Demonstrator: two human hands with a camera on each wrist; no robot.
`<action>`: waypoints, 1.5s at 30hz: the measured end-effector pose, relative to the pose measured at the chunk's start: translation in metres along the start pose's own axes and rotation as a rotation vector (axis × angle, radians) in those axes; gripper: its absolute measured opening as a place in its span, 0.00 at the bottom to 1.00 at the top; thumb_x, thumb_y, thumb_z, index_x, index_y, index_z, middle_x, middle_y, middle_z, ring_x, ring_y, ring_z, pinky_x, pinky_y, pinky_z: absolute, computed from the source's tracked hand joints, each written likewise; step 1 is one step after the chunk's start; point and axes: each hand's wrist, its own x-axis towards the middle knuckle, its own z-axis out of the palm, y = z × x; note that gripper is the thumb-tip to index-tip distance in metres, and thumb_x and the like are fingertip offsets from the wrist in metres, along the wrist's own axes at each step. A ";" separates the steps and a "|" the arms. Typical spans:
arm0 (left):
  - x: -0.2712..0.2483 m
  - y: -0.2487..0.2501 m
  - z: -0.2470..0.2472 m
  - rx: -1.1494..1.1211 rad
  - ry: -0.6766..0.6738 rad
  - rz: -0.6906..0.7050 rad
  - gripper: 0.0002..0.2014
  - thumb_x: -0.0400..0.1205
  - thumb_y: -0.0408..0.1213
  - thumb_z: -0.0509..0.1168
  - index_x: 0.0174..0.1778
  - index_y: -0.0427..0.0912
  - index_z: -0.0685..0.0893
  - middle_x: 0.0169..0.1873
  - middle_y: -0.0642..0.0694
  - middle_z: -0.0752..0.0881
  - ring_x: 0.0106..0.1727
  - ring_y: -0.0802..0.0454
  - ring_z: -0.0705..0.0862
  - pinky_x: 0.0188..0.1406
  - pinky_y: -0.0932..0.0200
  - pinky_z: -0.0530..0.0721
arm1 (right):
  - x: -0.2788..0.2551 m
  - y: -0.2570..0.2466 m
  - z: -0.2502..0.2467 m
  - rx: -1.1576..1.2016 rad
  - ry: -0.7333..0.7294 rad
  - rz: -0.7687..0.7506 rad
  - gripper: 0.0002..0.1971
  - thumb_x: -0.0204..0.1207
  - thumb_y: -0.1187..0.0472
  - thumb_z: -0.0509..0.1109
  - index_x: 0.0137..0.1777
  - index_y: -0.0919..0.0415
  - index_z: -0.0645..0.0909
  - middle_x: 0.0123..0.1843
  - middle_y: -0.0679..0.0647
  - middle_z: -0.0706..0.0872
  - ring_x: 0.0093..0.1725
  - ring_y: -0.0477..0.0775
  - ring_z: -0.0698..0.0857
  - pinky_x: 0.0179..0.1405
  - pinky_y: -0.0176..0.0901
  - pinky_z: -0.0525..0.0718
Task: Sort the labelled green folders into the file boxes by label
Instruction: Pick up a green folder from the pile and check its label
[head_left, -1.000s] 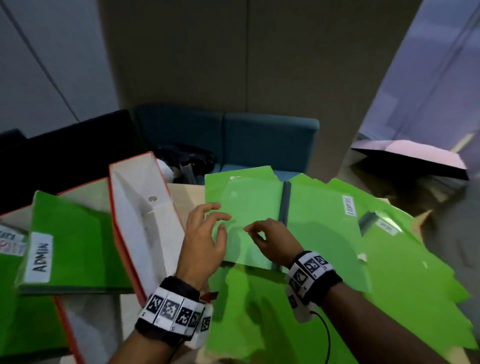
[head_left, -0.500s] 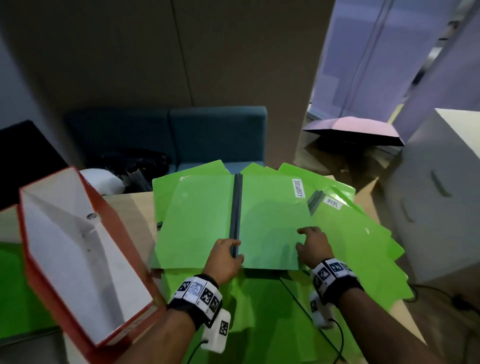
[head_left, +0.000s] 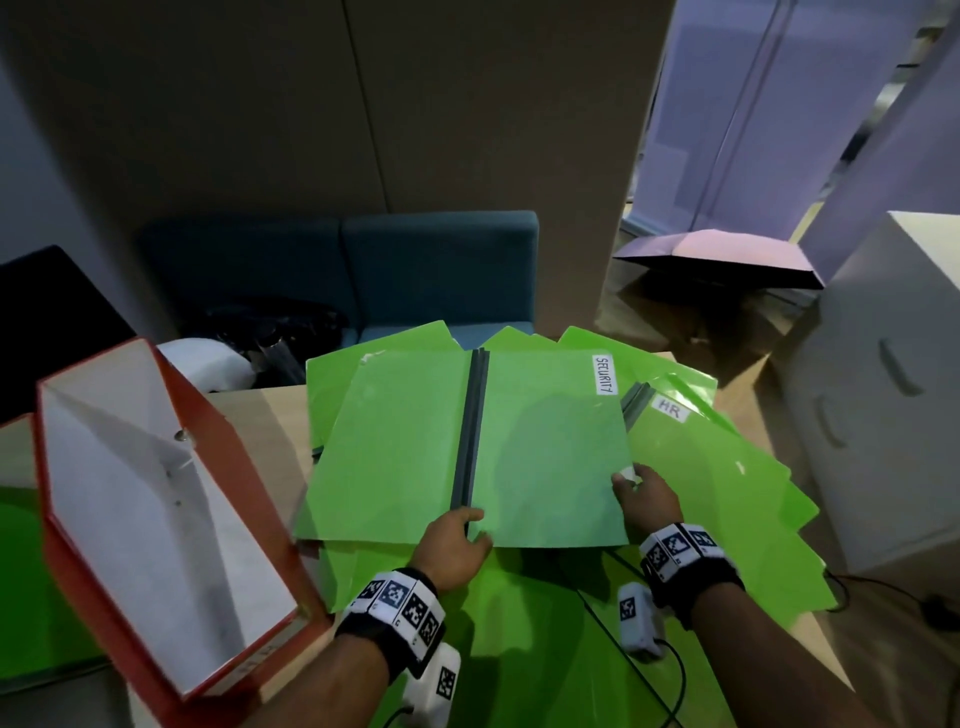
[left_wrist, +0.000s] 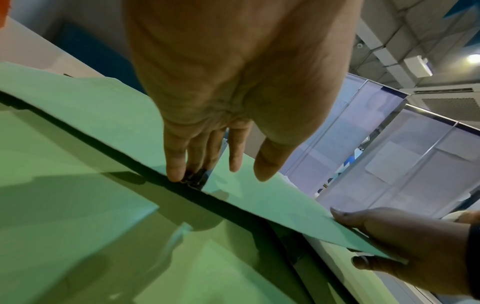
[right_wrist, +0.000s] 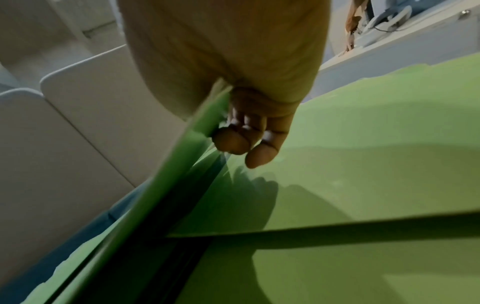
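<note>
An open green folder with a dark spine and a SECURITY label lies uppermost on a spread pile of green folders. My left hand pinches the near end of its spine, fingertips on the dark strip. My right hand grips the folder's right edge, thumb on top and fingers curled beneath. That cover is raised slightly off the pile. A folder labelled HR lies just right of it. A red file box with a white inside stands open at the left.
A white cabinet stands close on the right, with a pink umbrella behind it. A blue sofa sits past the wooden table. More green folders show at the far left edge.
The view has swung right. My left hand moved from the left cover to the near end of the spine. My right hand shifted from the middle to the folder's right edge.
</note>
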 end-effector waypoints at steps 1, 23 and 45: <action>0.000 -0.001 0.000 -0.006 -0.010 -0.002 0.26 0.83 0.41 0.66 0.78 0.43 0.71 0.76 0.44 0.75 0.75 0.48 0.74 0.74 0.57 0.71 | 0.001 -0.001 0.000 -0.009 0.002 -0.015 0.22 0.82 0.58 0.64 0.74 0.65 0.71 0.66 0.67 0.82 0.64 0.67 0.81 0.59 0.48 0.78; -0.014 0.048 -0.058 -0.316 0.372 0.045 0.34 0.82 0.47 0.67 0.81 0.44 0.60 0.74 0.45 0.67 0.71 0.48 0.73 0.74 0.52 0.70 | -0.014 -0.033 -0.005 0.574 -0.036 -0.138 0.19 0.83 0.66 0.63 0.73 0.58 0.71 0.47 0.63 0.86 0.43 0.62 0.84 0.48 0.63 0.85; -0.096 0.032 -0.136 -0.459 0.791 0.221 0.12 0.81 0.40 0.68 0.56 0.56 0.73 0.37 0.55 0.76 0.39 0.56 0.78 0.39 0.62 0.80 | -0.055 -0.148 0.057 0.473 -0.211 -0.547 0.21 0.83 0.65 0.64 0.76 0.63 0.72 0.68 0.51 0.80 0.64 0.51 0.79 0.60 0.34 0.79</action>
